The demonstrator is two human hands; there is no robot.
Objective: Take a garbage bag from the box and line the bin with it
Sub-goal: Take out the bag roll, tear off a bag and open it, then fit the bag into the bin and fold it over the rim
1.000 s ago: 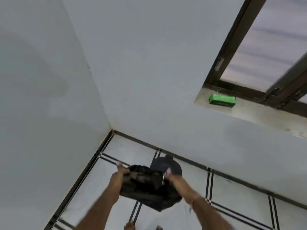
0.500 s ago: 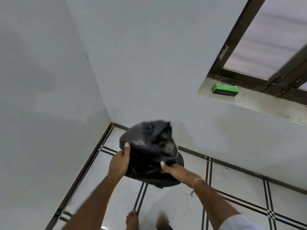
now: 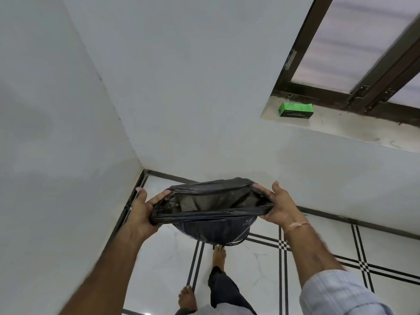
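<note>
Left hand [image 3: 141, 212] and right hand [image 3: 276, 206] clamped on thin black plastic garbage bag [image 3: 211, 214], mouth stretched wide between, long axis hand-to-hand; bin hidden, presumably beneath bag.

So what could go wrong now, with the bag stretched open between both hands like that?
1. The black garbage bag is pulled taut between the left hand and the right hand; thin film stretched this hard might tear at the rim.
2. The bin is not visible, likely hidden under the bag, so lowering it may miss the rim.
3. A bare foot stands just below; stepping forward blind could knock something.
</note>
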